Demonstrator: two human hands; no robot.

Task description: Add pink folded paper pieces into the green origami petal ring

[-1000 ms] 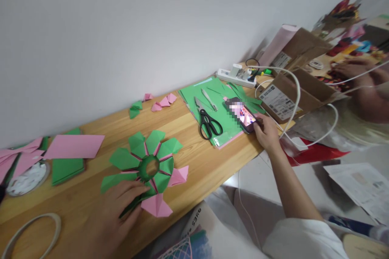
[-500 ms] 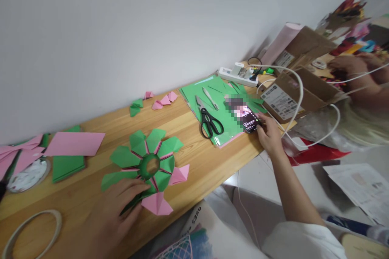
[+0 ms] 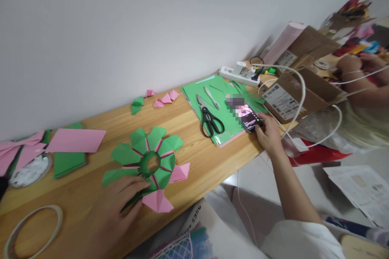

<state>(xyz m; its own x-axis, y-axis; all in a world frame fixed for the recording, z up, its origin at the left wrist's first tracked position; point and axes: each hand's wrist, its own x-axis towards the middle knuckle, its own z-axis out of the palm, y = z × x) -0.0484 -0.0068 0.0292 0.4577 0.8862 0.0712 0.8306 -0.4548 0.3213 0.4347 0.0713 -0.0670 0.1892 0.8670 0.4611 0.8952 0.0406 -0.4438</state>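
Note:
A green and pink folded-paper wheel (image 3: 146,162) lies on the wooden table (image 3: 194,158). My left hand (image 3: 117,206) rests flat on its lower left petals, fingers stretched out. My right hand (image 3: 269,135) reaches to a phone (image 3: 247,115) lying on green paper sheets (image 3: 212,97); its fingers touch the phone's near end and lit screen, partly curled. Black-handled scissors (image 3: 209,119) lie just left of the phone.
Loose pink and green folded pieces (image 3: 158,99) sit by the wall. Pink paper (image 3: 75,139) and a tape ring (image 3: 30,230) lie at left. A power strip (image 3: 243,75), white cables and cardboard boxes (image 3: 291,93) crowd the right end. Another person's arms (image 3: 361,81) work beyond them.
The phone screen's picture has changed under my right fingers, and the hand shifted slightly along its near end. My left hand has stayed on the paper wheel.

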